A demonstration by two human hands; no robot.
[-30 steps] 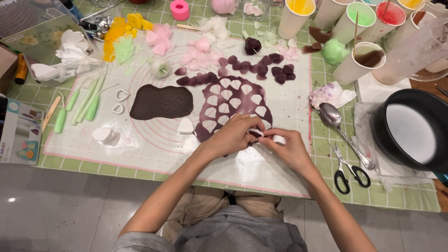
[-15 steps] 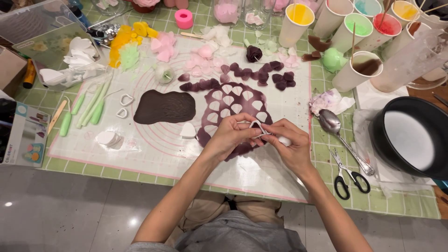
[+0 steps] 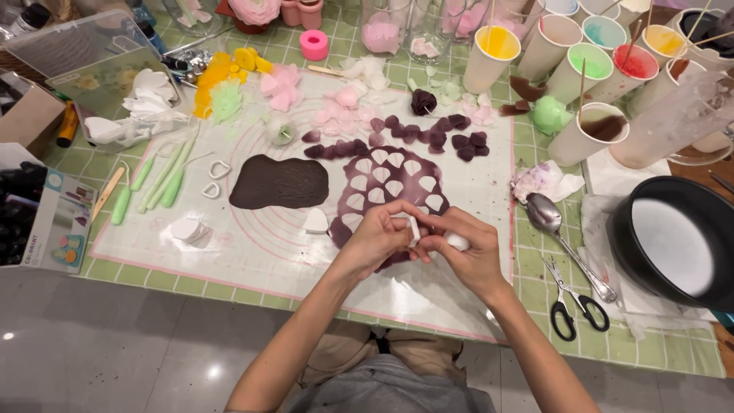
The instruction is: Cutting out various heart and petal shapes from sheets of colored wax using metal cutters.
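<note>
My left hand (image 3: 375,239) and my right hand (image 3: 472,256) meet over the near edge of a rolled purple clay sheet (image 3: 417,186) that has several petal-shaped holes cut in it. The left fingers pinch a small white cutter (image 3: 414,226). The right fingers are closed on a white rounded piece (image 3: 458,242) and touch the cutter too. Cut purple petals (image 3: 428,136) lie in a row beyond the sheet. A dark brown clay sheet (image 3: 279,182) lies to the left on the white work mat (image 3: 252,245).
Paper cups of coloured paint (image 3: 585,73) stand at the back right. A spoon (image 3: 547,218), black scissors (image 3: 569,310) and a black round pan (image 3: 680,241) are to the right. Green modelling tools (image 3: 160,180), white cutters (image 3: 216,170) and a clear box (image 3: 84,53) are on the left.
Both hands stay together at the purple sheet's near edge, with only small finger movements on the white cutter. The camera has tilted slightly.
</note>
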